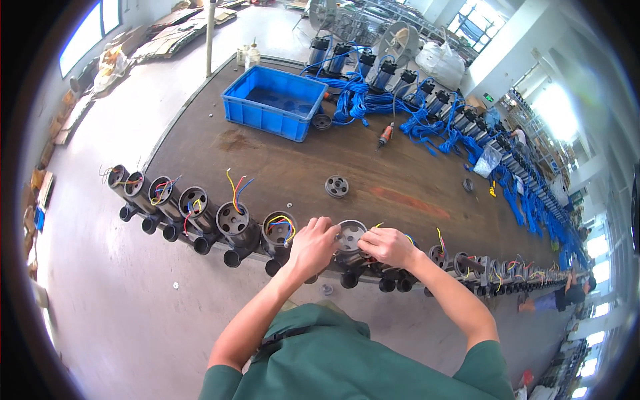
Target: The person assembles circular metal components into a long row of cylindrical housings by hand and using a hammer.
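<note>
A dark cylindrical housing [349, 252] stands upright at the table's near edge, between my two hands. Inside its mouth sits a pale grey round disc [351, 233] with holes. My left hand [313, 245] is closed, its fingertips at the left side of the rim. On the right side, my right hand [389, 247] is closed too, thumb and fingers pinched at the rim. What either pinch holds is hidden. To the left stands a similar housing [278, 230] with red, yellow and blue wires coming out. A loose round cap with holes [337, 187] lies on the tabletop just beyond.
More wired housings [233, 220] line the near edge of the brown table [280, 160] both ways. Behind are a blue crate [267, 120], a red-and-grey power tool [385, 135] and several motors with blue cable coils [357, 97]. A co-worker [570, 293] is far right.
</note>
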Available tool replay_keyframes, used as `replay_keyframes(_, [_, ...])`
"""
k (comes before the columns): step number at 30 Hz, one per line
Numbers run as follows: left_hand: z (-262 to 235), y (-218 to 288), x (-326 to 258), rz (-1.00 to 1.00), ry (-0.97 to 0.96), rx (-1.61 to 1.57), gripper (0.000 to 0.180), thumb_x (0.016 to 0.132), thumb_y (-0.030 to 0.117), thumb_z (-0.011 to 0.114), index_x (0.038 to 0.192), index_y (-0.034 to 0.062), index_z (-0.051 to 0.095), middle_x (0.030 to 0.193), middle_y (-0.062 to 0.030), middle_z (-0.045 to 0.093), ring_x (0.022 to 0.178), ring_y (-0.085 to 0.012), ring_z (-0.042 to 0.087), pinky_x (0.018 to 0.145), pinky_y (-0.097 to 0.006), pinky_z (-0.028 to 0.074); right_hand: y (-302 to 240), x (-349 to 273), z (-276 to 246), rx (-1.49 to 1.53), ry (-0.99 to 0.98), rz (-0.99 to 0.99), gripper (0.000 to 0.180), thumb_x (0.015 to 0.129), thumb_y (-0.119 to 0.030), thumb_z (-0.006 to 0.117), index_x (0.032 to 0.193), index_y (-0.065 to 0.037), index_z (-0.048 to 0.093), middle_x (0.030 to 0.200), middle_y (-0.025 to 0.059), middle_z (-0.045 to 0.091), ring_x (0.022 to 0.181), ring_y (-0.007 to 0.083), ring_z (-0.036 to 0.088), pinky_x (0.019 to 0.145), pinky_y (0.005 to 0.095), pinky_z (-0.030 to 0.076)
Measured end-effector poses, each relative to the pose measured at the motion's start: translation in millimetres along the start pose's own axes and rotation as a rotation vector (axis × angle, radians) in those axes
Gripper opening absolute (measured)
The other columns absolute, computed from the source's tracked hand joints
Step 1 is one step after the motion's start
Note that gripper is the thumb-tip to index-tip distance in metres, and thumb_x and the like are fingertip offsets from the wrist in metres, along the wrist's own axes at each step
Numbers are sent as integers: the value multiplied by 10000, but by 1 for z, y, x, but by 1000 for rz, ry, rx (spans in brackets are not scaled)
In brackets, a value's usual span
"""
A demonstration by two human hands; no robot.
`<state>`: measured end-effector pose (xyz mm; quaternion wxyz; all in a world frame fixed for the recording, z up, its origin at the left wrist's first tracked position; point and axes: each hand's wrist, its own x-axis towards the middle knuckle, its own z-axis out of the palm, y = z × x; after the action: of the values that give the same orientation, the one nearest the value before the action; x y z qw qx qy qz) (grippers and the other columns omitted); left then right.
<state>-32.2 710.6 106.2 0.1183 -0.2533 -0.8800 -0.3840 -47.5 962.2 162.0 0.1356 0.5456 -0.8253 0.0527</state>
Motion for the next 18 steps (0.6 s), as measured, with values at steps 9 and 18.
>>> replay_keyframes(9, [17, -22, 33, 145, -178, 307, 294, 854, 313, 760, 998, 72, 675, 965, -115, 640, 998, -320, 629, 807, -445, 548, -3, 3, 10, -47, 2, -13, 156, 740, -140, 658, 876, -73, 622, 833, 27, 568, 784, 185, 625, 670, 307, 560])
replay_keyframes(18, [-30, -4, 30, -28, -145, 18, 214, 842, 205, 743, 765, 10, 703, 769, -179, 697, 773, -386, 683, 720, -464, 537, 15, -2, 35, -81, 21, -65, 85, 748, -178, 649, 775, -109, 608, 853, 11, 559, 842, 178, 626, 690, 306, 562])
